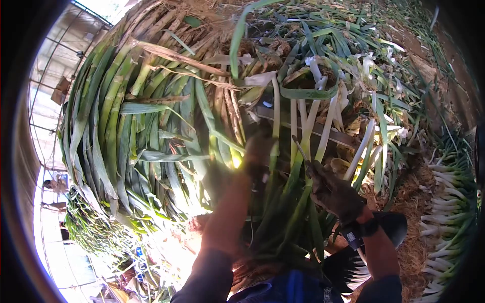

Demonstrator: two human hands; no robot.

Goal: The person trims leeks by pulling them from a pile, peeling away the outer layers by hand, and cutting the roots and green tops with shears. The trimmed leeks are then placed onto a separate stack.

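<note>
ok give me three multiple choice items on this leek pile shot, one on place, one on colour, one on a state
1. Where does the big heap of long green leeks lie?
A. left of the hands
B. right of the hands
C. behind the person

2. What colour are the stalks just above the right hand?
A. red
B. white
C. blue

3. How is the right hand?
A. flat open and bare of anything
B. closed on a thin knife-like tool
C. out of view

Answers: 1 A, the heap fills the left half of the view. 2 B, the stalks are pale white beside green leaves. 3 B, the dark glove is curled round a thin tool pointing up; the left hand reaches into the leeks, grip unclear.
</note>
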